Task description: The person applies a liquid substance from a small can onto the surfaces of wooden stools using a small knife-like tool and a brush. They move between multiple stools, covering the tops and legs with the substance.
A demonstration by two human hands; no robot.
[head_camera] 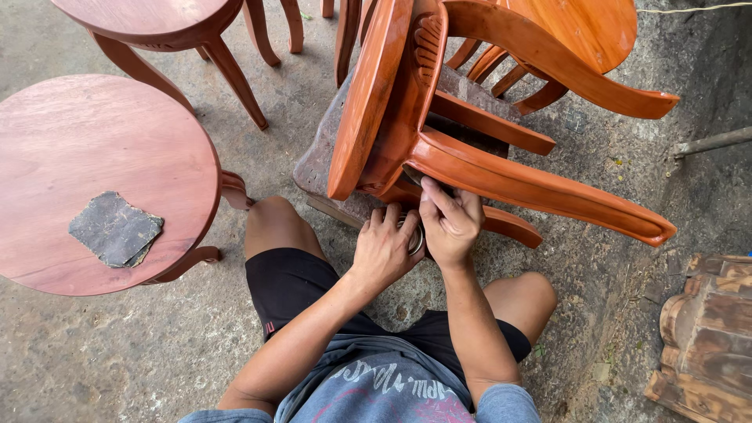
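Reddish-brown wood: two round tables stand at the frame's left, the nearer table [94,157] carrying one dark sandpaper sheet [115,229]. At centre, the left hand [384,249] curls around one small metal tin [414,237]. Just right, the right hand [450,222] holds the tin's other side, fingers half-closed, beneath one overturned orange chair [439,133]. Carved wood [709,333] occupies the lower right corner.

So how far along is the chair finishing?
Looks done: the tipped chair already shines glossy orange, unlike the duller round table bearing a worn sandpaper sheet. In hand: the left hand and right hand meet around a small round tin under the chair. Left: I can't tell; the underside is hidden.
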